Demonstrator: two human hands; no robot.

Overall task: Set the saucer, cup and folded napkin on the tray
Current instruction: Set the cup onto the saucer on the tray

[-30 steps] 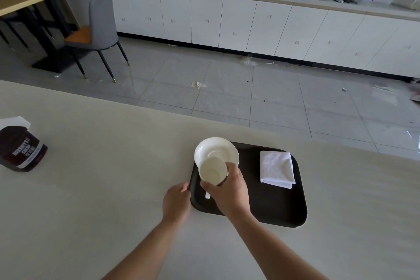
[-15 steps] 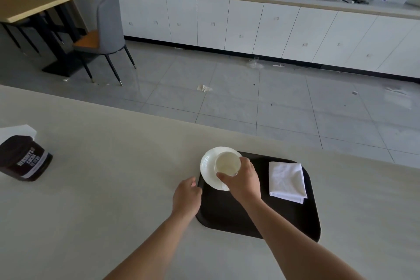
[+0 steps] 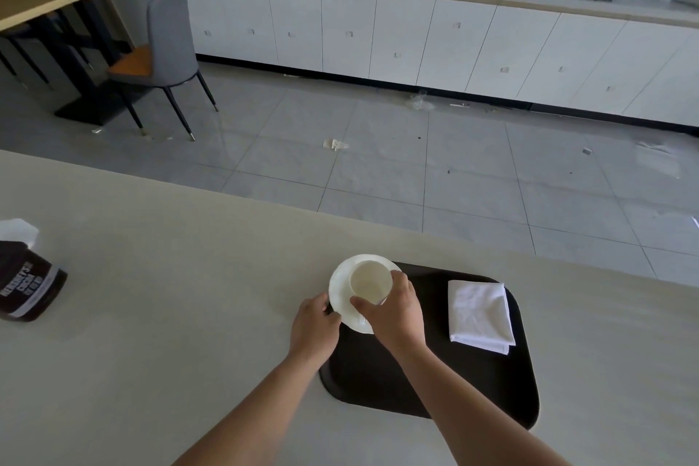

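A black tray [image 3: 454,382] lies on the pale counter. On its far left corner rests a white saucer [image 3: 340,295], overhanging the tray's edge a little. A white cup [image 3: 370,281] stands upright in the saucer, and my right hand [image 3: 393,310] grips the cup from its near side. My left hand [image 3: 314,325] rests at the tray's left edge, fingers touching the edge just under the saucer's rim. A folded white napkin [image 3: 479,314] lies flat on the tray's right half.
A dark brown Hershey's container [image 3: 26,284] with a white cap lies at the counter's left. The counter's far edge [image 3: 264,197] drops to a grey tiled floor. A grey chair [image 3: 166,49] and white cabinets [image 3: 416,38] stand well beyond.
My right hand carried the cup from above the tray's near left forward onto the saucer, turning it upright. My left hand slid forward along the tray's left edge to the saucer.
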